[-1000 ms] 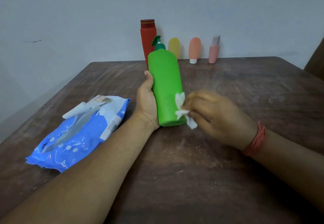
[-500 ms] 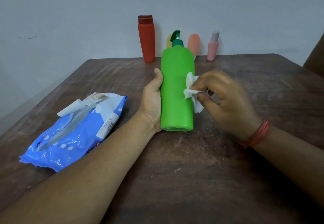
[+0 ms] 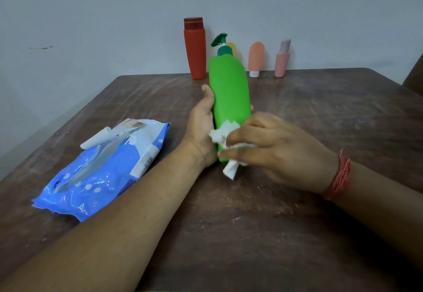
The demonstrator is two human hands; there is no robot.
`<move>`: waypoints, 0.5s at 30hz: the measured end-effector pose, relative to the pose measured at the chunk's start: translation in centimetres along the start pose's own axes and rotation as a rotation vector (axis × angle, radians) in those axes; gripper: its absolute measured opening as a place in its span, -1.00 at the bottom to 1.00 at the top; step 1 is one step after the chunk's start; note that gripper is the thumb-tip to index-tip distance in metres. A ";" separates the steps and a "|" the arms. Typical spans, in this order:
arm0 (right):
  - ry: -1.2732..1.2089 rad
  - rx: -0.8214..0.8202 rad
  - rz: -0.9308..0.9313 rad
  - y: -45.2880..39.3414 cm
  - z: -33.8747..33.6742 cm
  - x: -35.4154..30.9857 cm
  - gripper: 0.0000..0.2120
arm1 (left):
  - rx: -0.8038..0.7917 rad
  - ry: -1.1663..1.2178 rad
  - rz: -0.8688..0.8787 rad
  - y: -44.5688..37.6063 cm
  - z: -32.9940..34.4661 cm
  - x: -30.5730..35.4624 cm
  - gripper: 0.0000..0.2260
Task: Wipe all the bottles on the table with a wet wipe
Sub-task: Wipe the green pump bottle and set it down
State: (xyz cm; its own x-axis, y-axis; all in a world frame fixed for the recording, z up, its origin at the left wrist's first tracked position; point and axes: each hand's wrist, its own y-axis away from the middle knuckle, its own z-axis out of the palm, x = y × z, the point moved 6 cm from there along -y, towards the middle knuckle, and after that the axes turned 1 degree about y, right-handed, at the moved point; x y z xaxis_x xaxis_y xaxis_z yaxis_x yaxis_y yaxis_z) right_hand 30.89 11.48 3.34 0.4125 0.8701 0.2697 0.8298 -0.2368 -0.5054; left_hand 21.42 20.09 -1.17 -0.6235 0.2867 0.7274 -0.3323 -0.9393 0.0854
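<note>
A tall green pump bottle (image 3: 229,90) stands on the dark wooden table (image 3: 297,234), leaning slightly. My left hand (image 3: 202,129) grips its left side near the base. My right hand (image 3: 279,147) holds a crumpled white wet wipe (image 3: 223,135) pressed against the bottle's lower front. Along the far edge by the wall stand a red bottle (image 3: 195,48), a yellow bottle (image 3: 231,46) mostly hidden behind the pump, an orange tube (image 3: 256,59) on its white cap, and a pink bottle (image 3: 282,59).
A blue wet-wipe pack (image 3: 103,170) lies left of my left forearm, its flap peeled open. White crumbs speckle the table below my right hand. A brown chair edge (image 3: 414,74) shows at the far right.
My right hand has slid the wipe down from the bottle's right side at mid-height to its lower front. The bottle has leaned slightly to the left.
</note>
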 end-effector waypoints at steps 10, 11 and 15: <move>-0.057 -0.004 0.017 -0.2 -0.3 0.0 -0.71 | 0.016 -0.143 0.089 -0.2 0.4 0.4 -0.32; -0.038 0.045 0.088 -0.2 -0.4 1.0 -0.73 | -0.003 -0.154 0.074 -0.1 0.4 0.4 -0.38; -0.043 0.076 0.107 0.1 -0.6 0.8 -0.75 | -0.038 -0.149 0.013 0.1 0.5 0.1 -0.47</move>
State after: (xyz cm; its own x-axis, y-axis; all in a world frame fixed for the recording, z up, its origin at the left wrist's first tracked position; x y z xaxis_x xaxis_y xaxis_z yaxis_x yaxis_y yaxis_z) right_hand 31.51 11.86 4.01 0.4795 0.8597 0.1760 0.7503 -0.2976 -0.5903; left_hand 21.69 19.87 -0.78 -0.5166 0.2410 0.8216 -0.3535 -0.9340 0.0517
